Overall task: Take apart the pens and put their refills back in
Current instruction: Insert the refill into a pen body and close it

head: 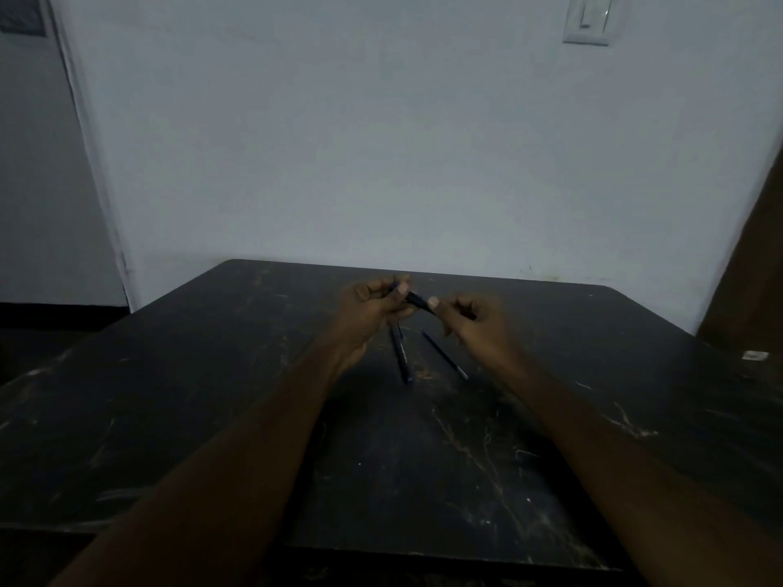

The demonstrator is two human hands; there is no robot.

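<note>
Both hands are raised above the far half of a black table (212,417). My left hand (368,311) and my right hand (474,324) pinch the two ends of one dark pen (416,298), which runs between the fingertips, tilted down to the right. The light is dim and the pen's parts are hard to tell apart. Under the hands, a second dark blue pen (401,355) lies on the table, pointing towards me. A thinner dark stick (445,354), pen or refill, lies just to its right, slanted.
The black table top is scratched and worn. A small white scrap (755,355) lies near the table's right edge. A pale wall (381,141) stands right behind the table, with a light switch (591,16) high up. A dark door edge (750,264) is at the right.
</note>
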